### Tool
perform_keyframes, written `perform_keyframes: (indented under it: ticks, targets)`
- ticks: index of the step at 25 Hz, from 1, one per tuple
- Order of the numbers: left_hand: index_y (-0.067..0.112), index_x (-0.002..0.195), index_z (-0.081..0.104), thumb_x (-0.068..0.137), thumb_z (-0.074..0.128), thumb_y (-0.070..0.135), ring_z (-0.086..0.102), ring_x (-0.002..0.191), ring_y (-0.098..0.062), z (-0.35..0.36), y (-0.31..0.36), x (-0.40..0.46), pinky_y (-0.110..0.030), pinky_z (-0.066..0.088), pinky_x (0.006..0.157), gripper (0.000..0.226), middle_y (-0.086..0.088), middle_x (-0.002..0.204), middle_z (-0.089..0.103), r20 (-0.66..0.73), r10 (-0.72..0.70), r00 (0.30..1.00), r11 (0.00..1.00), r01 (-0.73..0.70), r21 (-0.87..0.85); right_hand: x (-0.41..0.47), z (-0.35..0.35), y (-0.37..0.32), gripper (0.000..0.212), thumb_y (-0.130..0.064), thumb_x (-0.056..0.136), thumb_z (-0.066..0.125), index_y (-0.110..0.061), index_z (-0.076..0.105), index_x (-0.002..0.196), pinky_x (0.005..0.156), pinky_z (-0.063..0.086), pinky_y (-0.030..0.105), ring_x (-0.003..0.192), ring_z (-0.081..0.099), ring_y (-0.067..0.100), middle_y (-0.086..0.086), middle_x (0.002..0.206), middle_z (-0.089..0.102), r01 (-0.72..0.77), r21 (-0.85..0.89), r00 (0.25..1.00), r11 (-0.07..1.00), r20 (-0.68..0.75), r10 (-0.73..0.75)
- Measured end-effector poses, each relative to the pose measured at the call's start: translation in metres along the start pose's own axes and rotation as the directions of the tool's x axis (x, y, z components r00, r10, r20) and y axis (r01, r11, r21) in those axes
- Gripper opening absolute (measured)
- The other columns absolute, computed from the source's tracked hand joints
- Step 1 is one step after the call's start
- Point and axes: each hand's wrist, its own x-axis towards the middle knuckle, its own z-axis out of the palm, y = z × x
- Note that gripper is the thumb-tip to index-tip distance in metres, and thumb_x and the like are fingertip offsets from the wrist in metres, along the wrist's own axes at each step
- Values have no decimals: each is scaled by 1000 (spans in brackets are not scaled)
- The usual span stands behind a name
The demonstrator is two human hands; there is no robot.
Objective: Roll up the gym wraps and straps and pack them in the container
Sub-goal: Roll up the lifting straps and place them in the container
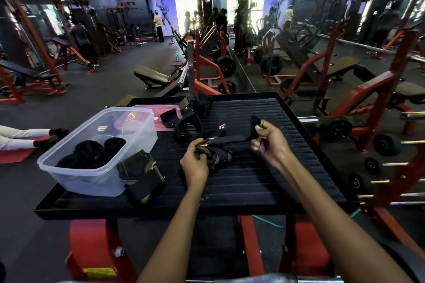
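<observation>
A black strap [232, 138] stretches between my two hands above the black ribbed platform [264, 181]. My left hand [195, 161] grips its buckle end over a bunched black wrap [218, 154]. My right hand [269, 140] pinches the strap's far end, which curls up. A clear plastic container [76, 174] stands at the platform's left and holds several rolled black wraps [92, 153]. A folded black and olive wrap [140, 172] leans against the container's near right corner. More loose black straps [188, 122] lie behind my hands.
A pink lid [158, 115] lies behind the container. Red machine frames stand under and around the platform. Weight plates and benches fill the right side by a mirror wall. A person lies on a red mat [13, 154] at the left. Other people stand far back.
</observation>
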Motion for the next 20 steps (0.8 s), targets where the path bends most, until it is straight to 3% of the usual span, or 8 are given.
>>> perform_keyframes:
  ticks: [2,4,7,9,12,14,17,20]
  targets:
    - [24,109,65,77,48,-13,65,86,-26,2,-4,2,-40,57,81,52,-7,96,67,-23,-47,999,997,46,-55,-6,-2,6,22,1,90,32,-15,46,83,36,28,17,36,33,7,5,75,48,-44,22,999,999,26,44]
    - [25,115,61,80,44,-15,65,90,-27,1,-2,3,-50,58,72,55,-5,102,63,34,-92,995,984,96,-149,-9,-2,8,20,-4,90,33,-14,45,77,37,31,17,35,35,9,5,67,52,-55,80,999,995,2,55]
    - [16,122,58,88,37,-15,62,92,-26,-2,6,-1,-37,60,59,50,-7,110,57,115,-166,979,907,197,-371,-14,-4,7,38,-35,95,39,-9,55,71,43,42,21,40,47,18,7,55,58,-101,76,995,992,-12,102]
    - [17,120,57,92,34,-12,63,95,-28,-2,8,-2,-35,60,61,47,-9,118,55,150,-204,967,846,251,-470,-17,-5,10,45,-47,92,46,-8,60,74,46,47,25,45,53,18,6,59,60,-132,-54,991,990,-4,132]
    - [17,123,54,94,29,-10,62,98,-29,-2,4,-2,-32,60,62,47,-12,126,50,149,-243,958,787,285,-547,-19,-4,17,5,-7,90,58,-6,61,86,53,51,20,56,56,12,8,79,60,-95,-214,995,972,-11,95]
    - [18,120,54,94,27,-10,61,97,-31,-3,4,0,-31,60,58,47,-15,127,50,106,-268,958,755,277,-595,-17,-6,16,14,9,87,55,-3,62,88,55,52,16,60,55,14,9,80,58,-56,-219,998,974,-15,54]
    - [19,115,53,94,27,-10,60,104,-36,-5,5,2,-31,59,55,45,-17,128,51,85,-302,950,683,278,-676,-17,-9,19,16,12,86,54,0,64,89,54,50,14,58,54,12,6,75,59,-26,-320,1000,947,5,29]
    - [18,121,47,95,27,-9,58,101,-31,-3,9,1,-38,59,62,42,-15,128,49,154,-317,936,576,319,-753,-15,-7,41,18,10,86,56,3,67,98,53,48,14,52,55,5,3,73,62,-31,-514,999,857,4,38]
